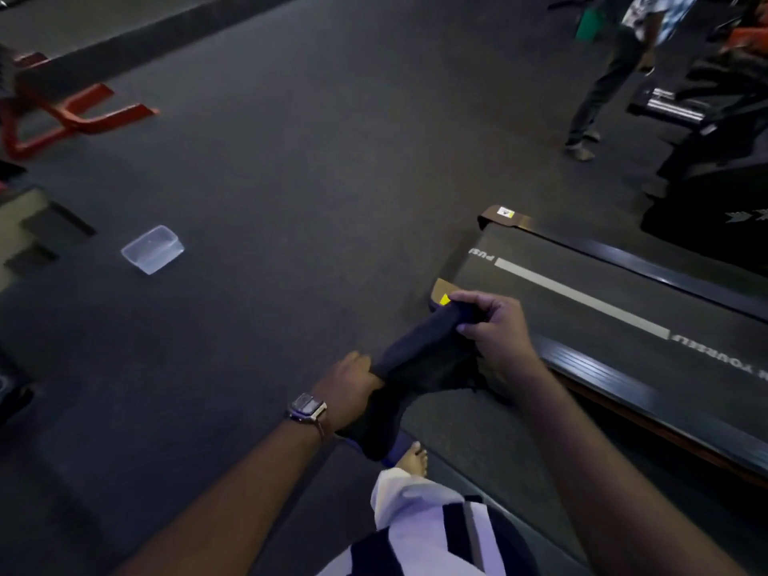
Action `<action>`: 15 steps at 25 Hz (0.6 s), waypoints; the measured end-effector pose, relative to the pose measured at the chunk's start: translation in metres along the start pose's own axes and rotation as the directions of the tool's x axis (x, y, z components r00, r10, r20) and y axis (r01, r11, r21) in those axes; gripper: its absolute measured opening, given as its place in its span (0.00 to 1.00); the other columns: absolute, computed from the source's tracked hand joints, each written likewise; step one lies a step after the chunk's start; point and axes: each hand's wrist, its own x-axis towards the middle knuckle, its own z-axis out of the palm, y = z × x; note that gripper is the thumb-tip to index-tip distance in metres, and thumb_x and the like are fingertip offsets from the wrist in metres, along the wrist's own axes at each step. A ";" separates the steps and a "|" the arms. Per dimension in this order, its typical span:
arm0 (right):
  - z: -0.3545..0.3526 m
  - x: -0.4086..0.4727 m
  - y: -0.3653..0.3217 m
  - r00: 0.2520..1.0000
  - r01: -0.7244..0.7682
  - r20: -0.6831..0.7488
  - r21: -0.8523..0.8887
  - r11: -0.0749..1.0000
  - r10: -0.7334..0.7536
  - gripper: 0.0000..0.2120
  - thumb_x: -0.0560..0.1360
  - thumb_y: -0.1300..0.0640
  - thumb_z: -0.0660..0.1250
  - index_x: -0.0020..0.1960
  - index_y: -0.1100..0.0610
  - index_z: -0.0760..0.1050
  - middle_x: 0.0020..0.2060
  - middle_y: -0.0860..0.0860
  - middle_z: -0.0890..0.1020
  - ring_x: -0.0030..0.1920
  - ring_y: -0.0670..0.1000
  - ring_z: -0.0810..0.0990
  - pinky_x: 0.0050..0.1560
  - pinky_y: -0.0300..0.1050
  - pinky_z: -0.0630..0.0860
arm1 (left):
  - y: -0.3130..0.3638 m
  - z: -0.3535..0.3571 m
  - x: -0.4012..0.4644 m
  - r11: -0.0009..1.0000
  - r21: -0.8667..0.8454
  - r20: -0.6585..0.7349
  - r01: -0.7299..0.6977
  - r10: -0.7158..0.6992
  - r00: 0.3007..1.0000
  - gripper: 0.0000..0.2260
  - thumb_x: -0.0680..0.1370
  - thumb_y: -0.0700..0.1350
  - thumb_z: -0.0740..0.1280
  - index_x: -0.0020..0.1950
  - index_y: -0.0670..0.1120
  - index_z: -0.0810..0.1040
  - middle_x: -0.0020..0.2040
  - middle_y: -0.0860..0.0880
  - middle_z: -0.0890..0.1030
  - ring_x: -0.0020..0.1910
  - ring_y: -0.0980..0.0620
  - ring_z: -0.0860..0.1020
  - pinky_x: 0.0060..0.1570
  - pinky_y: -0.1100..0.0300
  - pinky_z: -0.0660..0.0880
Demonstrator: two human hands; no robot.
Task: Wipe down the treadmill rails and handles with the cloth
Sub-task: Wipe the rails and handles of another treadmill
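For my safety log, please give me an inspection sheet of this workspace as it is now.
Surface: dark gym floor, dim light.
Job's things: dark cloth stretched between both hands; treadmill at right, near side rail not touched by cloth.
Clutter: clear plastic container lying on the floor; red metal frame at far left.
Grippers: left hand grips one end of the cloth, right hand grips the other.
Cables: nothing seen.
Surroundings: another person standing at upper right; more machines beyond.
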 end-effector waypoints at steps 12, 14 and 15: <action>0.096 0.181 0.025 0.977 -0.092 0.149 -0.343 0.935 0.151 0.15 0.72 0.57 0.75 0.58 0.51 0.84 0.44 0.46 0.86 0.42 0.42 0.82 0.47 0.35 0.75 | -0.092 -0.061 0.268 0.315 -0.783 0.245 0.537 -0.638 0.730 0.11 0.71 0.43 0.76 0.46 0.41 0.78 0.40 0.46 0.79 0.41 0.49 0.77 0.38 0.58 0.73; 0.104 0.235 0.025 0.983 -0.045 0.131 -0.505 0.862 0.128 0.13 0.71 0.52 0.74 0.55 0.46 0.84 0.40 0.45 0.85 0.41 0.44 0.82 0.46 0.39 0.78 | -0.123 -0.060 0.318 0.353 -0.751 0.272 0.558 -0.604 0.749 0.11 0.71 0.32 0.72 0.50 0.40 0.76 0.41 0.46 0.78 0.42 0.49 0.76 0.37 0.61 0.72; 0.102 0.261 0.025 0.999 -0.026 0.020 -0.529 0.849 0.043 0.12 0.71 0.50 0.74 0.54 0.46 0.83 0.39 0.45 0.84 0.41 0.46 0.81 0.46 0.43 0.79 | -0.138 -0.062 0.343 0.350 -0.758 0.287 0.550 -0.577 0.764 0.10 0.71 0.29 0.69 0.49 0.38 0.76 0.40 0.44 0.78 0.43 0.48 0.77 0.35 0.61 0.72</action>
